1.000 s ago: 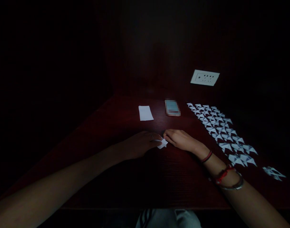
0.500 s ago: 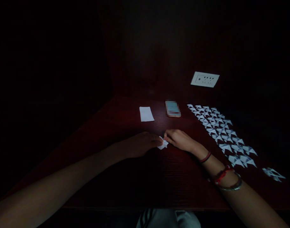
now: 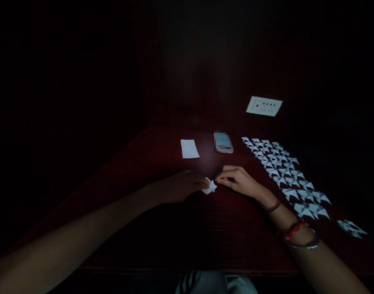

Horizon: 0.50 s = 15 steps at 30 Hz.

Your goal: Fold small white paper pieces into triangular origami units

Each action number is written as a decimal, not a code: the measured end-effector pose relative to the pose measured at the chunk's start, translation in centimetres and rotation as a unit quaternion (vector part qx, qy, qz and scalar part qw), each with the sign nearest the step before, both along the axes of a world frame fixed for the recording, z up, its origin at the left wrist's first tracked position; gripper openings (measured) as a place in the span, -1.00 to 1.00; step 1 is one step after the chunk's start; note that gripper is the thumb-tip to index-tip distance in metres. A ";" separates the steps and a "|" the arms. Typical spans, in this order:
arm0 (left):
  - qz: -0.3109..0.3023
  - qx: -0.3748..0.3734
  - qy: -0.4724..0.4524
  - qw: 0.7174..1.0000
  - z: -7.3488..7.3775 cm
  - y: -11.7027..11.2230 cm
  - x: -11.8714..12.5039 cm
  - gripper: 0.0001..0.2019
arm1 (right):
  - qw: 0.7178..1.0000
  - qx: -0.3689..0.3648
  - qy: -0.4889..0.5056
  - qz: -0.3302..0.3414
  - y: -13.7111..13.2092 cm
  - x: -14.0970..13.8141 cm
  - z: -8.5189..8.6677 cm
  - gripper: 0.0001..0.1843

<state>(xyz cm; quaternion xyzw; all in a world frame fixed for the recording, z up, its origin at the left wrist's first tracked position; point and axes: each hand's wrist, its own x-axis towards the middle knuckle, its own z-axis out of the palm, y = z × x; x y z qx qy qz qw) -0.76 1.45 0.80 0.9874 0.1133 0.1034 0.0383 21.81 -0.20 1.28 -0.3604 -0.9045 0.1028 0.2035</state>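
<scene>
A small piece of folded white paper (image 3: 210, 188) lies on the dark red table in front of me, with pointed flaps at its right side. My left hand (image 3: 187, 185) holds it down from the left, thumb and fingers closed over its left part, which they hide. Just off the paper's right tip is my right hand (image 3: 237, 179), its fingers curled and the tips brought together; I see nothing between them. Beyond my hands lies a stack of blank white paper (image 3: 190, 149).
A phone (image 3: 223, 143) with a blurred screen lies at the back of the table. Several rows of folded paper shapes (image 3: 292, 179) run along the right, with a separate folded piece (image 3: 351, 228) nearer me. A socket plate (image 3: 264, 106) is on the wall. Surroundings are dark.
My right hand has drawn back slightly to the right, away from the folded paper. The left hand stays on the paper. The view has tilted a little upward.
</scene>
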 end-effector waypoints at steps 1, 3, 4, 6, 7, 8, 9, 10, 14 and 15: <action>-0.003 -0.005 -0.003 1.000 0.0 0.1 -0.1 -0.49 | 1.000 0.007 -0.015 0.012 -0.2 0.1 0.1 -0.80; -0.006 -0.015 -0.004 1.000 -0.1 0.3 -0.3 -0.45 | 0.998 0.020 -0.050 0.026 -0.3 0.1 0.2 -0.77; -0.006 -0.020 -0.003 1.000 -0.1 0.4 -0.3 -0.43 | 0.997 0.026 -0.068 0.030 -0.4 0.0 0.2 -0.76; -0.006 -0.025 0.000 1.000 -0.2 0.5 -0.3 -0.41 | 0.994 0.039 -0.100 0.031 -0.4 -0.2 0.0 -0.76; -0.006 -0.025 0.001 1.000 -0.2 0.5 -0.2 -0.41 | 0.992 0.046 -0.113 0.030 -0.3 -0.3 0.0 -0.75; -0.004 -0.023 0.001 1.000 -0.3 0.6 -0.2 -0.41 | 0.990 0.054 -0.124 0.029 -0.3 -0.5 -0.1 -0.76; -0.002 -0.020 0.001 1.000 -0.3 0.6 -0.1 -0.42 | 0.989 0.061 -0.135 0.028 -0.3 -0.6 -0.1 -0.76; 0.000 -0.016 0.001 1.000 -0.3 0.6 -0.1 -0.44 | 0.987 0.067 -0.145 0.028 -0.3 -0.7 0.0 -0.76; 0.009 0.008 0.009 1.000 -0.2 0.4 0.2 -0.53 | 0.981 0.077 -0.173 0.028 -0.5 -0.8 0.4 -0.76; 0.012 0.015 0.011 1.000 -0.2 0.3 0.3 -0.55 | 0.981 0.075 -0.175 0.027 -0.6 -0.7 0.5 -0.77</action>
